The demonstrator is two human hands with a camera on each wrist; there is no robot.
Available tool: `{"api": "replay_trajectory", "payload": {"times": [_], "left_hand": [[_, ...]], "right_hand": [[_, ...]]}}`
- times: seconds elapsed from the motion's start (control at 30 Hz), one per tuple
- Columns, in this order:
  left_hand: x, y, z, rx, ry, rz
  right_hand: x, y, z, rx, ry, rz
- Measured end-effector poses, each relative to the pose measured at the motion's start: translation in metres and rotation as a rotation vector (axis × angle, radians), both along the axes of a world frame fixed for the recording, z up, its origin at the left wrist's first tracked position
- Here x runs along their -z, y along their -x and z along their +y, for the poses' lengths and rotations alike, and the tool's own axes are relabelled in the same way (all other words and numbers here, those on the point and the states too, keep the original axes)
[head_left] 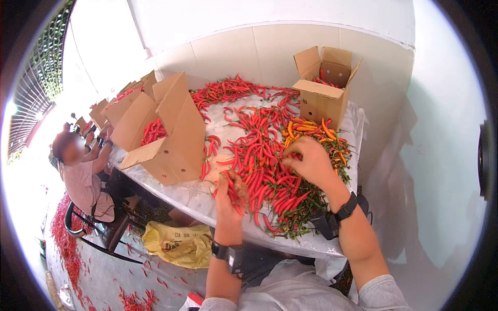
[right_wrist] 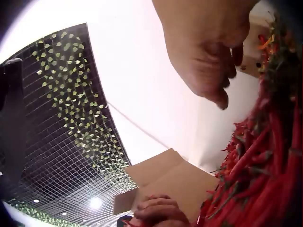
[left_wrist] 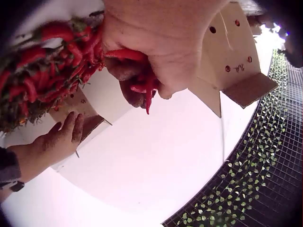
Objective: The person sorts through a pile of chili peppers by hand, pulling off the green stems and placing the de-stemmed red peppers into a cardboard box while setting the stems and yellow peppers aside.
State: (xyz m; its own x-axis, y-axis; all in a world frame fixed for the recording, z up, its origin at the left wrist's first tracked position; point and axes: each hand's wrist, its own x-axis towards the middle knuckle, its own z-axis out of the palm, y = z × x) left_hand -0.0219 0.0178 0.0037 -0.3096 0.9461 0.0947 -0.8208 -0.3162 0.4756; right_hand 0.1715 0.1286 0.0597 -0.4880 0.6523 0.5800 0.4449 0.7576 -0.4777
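Gripping a small bunch of red peppers (head_left: 231,193), the left hand (head_left: 226,206) is hovering over the near edge of the tabletop (head_left: 187,197) in the head view; the bunch's long axis is running roughly along the forearm. The right hand (head_left: 311,161) is hanging over the pepper pile (head_left: 259,155), fingers loosely bent, their tips hard to make out against the red. The left wrist view is revealing what the head view is concealing: one narrow red tip is pointing downward beneath the curled fingers, another pepper is lying crosswise, and their other ends are disappearing inside the grip. The right hand's fingers are showing slightly apart there. The right wrist view is showing that hand side-on; the bottom edge is cutting off the left hand, mostly hiding its bunch.
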Motion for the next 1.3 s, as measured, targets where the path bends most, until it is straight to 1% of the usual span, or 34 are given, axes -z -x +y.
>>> {"api": "replay_trajectory", "payload": {"times": [0.1,0.2,0.27,0.3,0.37,0.4,0.5,0.57,0.6,0.67,0.77,0.87,1.0,1.07,1.1,1.17,1.2,1.3], "left_hand": [[0.005,0.003,0.003,0.002,-0.041,0.026],[0.013,0.008,0.002,0.066,-0.107,0.06],[0.012,0.008,0.001,0.114,-0.125,0.074],[0.011,0.007,0.0,0.093,-0.079,0.076],[0.009,0.005,-0.002,0.046,0.015,0.078],[0.007,0.004,-0.003,0.014,0.028,0.121],[0.003,-0.003,-0.001,-0.08,0.066,0.267],[0.002,-0.007,0.001,-0.142,0.092,0.384],[0.004,-0.008,0.001,-0.132,0.093,0.424],[0.01,-0.009,0.002,-0.109,0.097,0.506],[-0.002,-0.016,-0.004,-0.097,0.13,0.645],[-0.002,-0.017,-0.004,-0.113,0.119,0.636],[0.005,-0.013,-0.002,-0.12,0.112,0.719],[0.005,-0.014,-0.003,-0.128,0.123,0.721],[0.004,-0.014,-0.004,-0.099,0.122,0.717],[0.0,-0.012,-0.008,-0.04,0.12,0.708],[-0.001,-0.013,-0.008,-0.051,0.12,0.718],[-0.003,-0.017,-0.008,-0.068,0.115,0.732]], "right_hand": [[0.0,0.008,-0.014,-0.333,0.04,-0.276],[0.02,0.019,-0.014,-0.29,-0.101,-0.398],[0.017,0.02,-0.014,-0.296,-0.114,-0.263],[0.013,0.02,-0.015,-0.301,-0.121,-0.197],[0.004,0.02,-0.019,-0.276,-0.013,-0.003],[-0.001,0.021,-0.022,-0.263,0.042,0.094],[-0.012,0.021,-0.03,-0.325,0.433,0.28],[-0.006,0.025,-0.027,-0.438,0.516,0.338],[-0.003,0.027,-0.026,-0.494,0.558,0.369],[0.0,0.03,-0.029,-0.496,0.547,0.323],[-0.001,0.033,-0.035,-0.479,0.473,0.29],[-0.001,0.033,-0.036,-0.471,0.428,0.287],[0.0,0.033,-0.036,-0.463,0.424,0.314],[-0.001,0.034,-0.036,-0.385,0.421,0.248],[-0.002,0.034,-0.036,-0.345,0.419,0.216],[0.0,0.034,-0.034,-0.347,0.433,0.159],[0.001,0.035,-0.033,-0.348,0.439,0.131],[0.007,0.036,-0.03,-0.478,0.611,0.194]]}}
